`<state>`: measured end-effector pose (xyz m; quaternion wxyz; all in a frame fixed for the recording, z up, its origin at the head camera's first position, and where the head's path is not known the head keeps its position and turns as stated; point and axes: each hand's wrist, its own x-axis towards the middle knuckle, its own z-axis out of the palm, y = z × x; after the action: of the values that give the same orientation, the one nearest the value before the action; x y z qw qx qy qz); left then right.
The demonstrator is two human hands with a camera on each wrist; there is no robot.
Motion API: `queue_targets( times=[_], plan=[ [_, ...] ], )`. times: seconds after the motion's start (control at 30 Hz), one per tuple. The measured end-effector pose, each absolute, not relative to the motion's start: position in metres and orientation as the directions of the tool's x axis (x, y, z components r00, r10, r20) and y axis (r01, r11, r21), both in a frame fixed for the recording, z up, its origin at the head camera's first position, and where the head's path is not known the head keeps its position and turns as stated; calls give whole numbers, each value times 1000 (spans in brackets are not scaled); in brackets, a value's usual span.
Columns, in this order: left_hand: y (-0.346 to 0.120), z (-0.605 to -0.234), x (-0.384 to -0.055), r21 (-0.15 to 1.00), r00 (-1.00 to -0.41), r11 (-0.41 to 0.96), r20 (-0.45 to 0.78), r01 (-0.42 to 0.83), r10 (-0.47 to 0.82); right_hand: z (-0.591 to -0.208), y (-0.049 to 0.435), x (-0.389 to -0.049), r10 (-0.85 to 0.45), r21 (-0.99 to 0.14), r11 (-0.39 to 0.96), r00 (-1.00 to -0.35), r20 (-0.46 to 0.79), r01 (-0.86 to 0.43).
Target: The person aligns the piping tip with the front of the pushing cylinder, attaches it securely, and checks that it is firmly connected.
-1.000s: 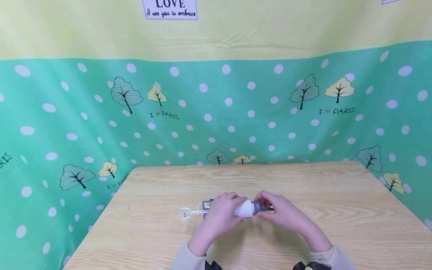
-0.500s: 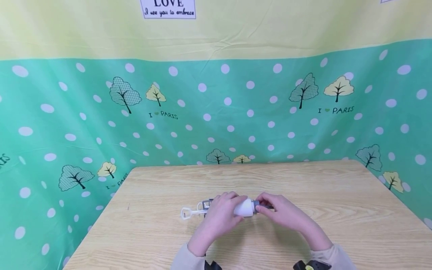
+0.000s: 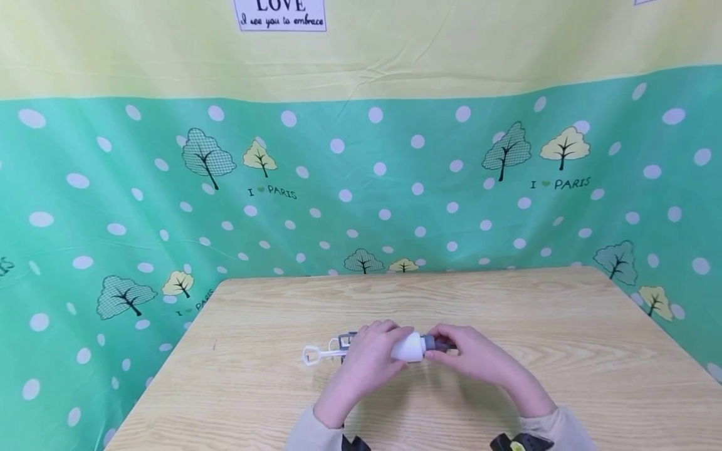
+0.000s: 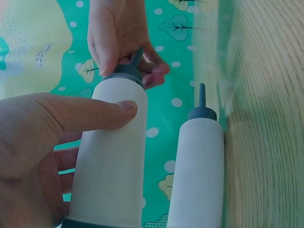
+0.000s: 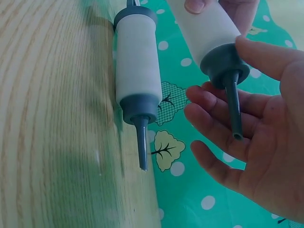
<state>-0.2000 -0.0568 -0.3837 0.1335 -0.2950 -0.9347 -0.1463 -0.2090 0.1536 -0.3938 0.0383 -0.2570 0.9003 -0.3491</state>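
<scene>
My left hand (image 3: 369,354) grips the white barrel of a large plunger syringe (image 4: 114,156), its thumb lying along the side. A looped white plunger handle (image 3: 311,355) sticks out to the left. At the other end, the thumb and forefinger of my right hand (image 3: 479,354) pinch the grey nozzle cap (image 5: 223,64). The remaining right fingers are spread loosely below the thin nozzle (image 5: 233,109). A second white syringe (image 5: 137,66) with its own grey nozzle lies alongside, near the table surface. My left hand hides most of it in the head view.
Both hands are above a pale wood-grain table (image 3: 271,388). Behind it hangs a green and yellow curtain (image 3: 316,144) with dots and trees. Wrist-worn camera mounts (image 3: 521,442) show at the bottom of the head view.
My right thumb and fingers have shifted around the nozzle cap, with the thumb rising over it and then coming lower. The left hand and the syringe barrel have hardly moved.
</scene>
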Motion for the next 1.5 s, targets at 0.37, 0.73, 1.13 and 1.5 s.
queue_targets(
  times=[0.37, 0.73, 1.13, 1.5],
  plan=[
    [-57, -385, -201, 189, -787, 783, 343, 593, 513, -391, 156, -209, -504, -683, 546, -842, 195, -485],
    [-58, -385, -200, 183, -780, 779, 350, 599, 518, -386, 155, -209, -506, -715, 511, -839, 199, -478],
    [-58, -381, -198, 180, -777, 777, 355, 603, 520, -388, 155, -209, -497, -693, 549, -849, 178, -467],
    [-58, -381, -197, 157, -765, 774, 360, 613, 533, -392, 157, -210, -518, -694, 545, -840, 164, -471]
  ],
)
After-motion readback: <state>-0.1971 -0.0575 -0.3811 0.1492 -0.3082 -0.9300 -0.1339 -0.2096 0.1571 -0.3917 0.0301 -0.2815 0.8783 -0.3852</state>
